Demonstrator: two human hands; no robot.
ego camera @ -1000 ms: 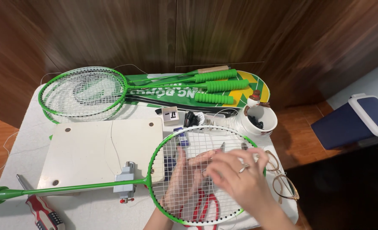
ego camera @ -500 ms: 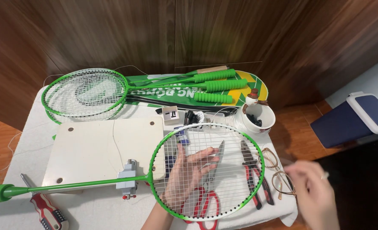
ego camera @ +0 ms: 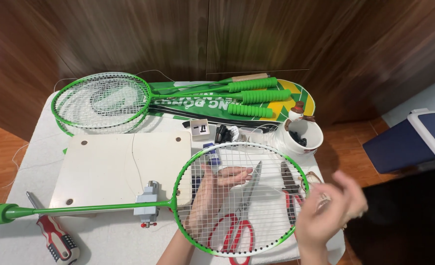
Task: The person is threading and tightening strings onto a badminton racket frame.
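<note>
Green racket (ego camera: 239, 198) lies flat on table (ego camera: 104, 240), clamped at throat | left hand (ego camera: 217, 189) spread open under strings, gripping nothing | right hand (ego camera: 328, 211) blurred off rim, grip unclear | judgement: keep palm bracing strings, pull evenly.

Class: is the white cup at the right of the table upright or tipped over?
Upright. The white cup stands on its base on the table, its round mouth facing up, with small dark items showing inside.

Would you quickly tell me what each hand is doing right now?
Left hand: open, flat under the racket strings.
Right hand: blurred, beside the racket; cannot tell.
</note>
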